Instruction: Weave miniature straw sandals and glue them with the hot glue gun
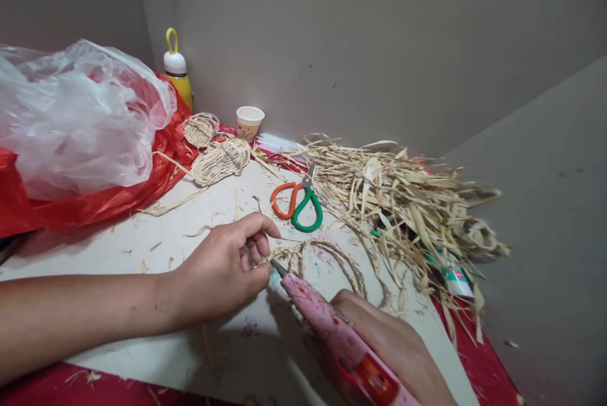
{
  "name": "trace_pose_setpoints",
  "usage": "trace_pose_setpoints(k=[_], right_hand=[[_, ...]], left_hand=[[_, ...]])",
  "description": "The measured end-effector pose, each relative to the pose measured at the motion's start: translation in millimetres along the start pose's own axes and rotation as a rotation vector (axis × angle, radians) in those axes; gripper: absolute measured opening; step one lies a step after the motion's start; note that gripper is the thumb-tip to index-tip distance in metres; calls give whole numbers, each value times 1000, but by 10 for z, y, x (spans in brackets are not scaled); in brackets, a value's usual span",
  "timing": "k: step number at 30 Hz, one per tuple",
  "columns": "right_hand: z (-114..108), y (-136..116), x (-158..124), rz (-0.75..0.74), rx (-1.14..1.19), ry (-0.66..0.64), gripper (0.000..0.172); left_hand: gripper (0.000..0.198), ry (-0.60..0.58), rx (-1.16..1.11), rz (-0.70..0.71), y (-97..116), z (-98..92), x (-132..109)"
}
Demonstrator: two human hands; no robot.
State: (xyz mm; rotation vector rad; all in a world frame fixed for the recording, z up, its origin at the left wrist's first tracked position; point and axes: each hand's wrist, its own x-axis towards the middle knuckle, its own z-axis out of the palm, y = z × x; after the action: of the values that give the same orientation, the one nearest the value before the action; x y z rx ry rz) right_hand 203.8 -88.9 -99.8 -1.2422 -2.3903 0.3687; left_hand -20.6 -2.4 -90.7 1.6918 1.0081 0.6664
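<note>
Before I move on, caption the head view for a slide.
The left hand pinches braided cord near the tip of a pink glue gun in the right hand; scissors lie beyond.

Bare along left forearm [95, 305], with faint small mark [160, 321] near wrist [173, 295]; likewise bare across right hand [389, 327].

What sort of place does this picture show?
Most likely a small indoor craft workspace: the right hand holds what looks like a pink glue gun, and scissors lie beside a heap of dried plant strips.
</note>
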Motion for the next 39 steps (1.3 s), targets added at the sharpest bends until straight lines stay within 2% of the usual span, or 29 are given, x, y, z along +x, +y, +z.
trace_pose_setpoints(k=[11, 15, 21, 39], right_hand=[[-13, 34, -64, 47, -37, -38, 29], [-6, 40, -69, 40, -44, -10, 20], [-4, -45, -16, 37, -119, 53, 46], [-6, -70, -13, 43, -240, 48, 54]], left_hand=[[27, 25, 35, 9, 18, -2, -4], [27, 28, 44, -3, 23, 1, -4], [29, 27, 19, -9, 13, -5, -3], [35, 13, -14, -14, -15, -4, 3]])
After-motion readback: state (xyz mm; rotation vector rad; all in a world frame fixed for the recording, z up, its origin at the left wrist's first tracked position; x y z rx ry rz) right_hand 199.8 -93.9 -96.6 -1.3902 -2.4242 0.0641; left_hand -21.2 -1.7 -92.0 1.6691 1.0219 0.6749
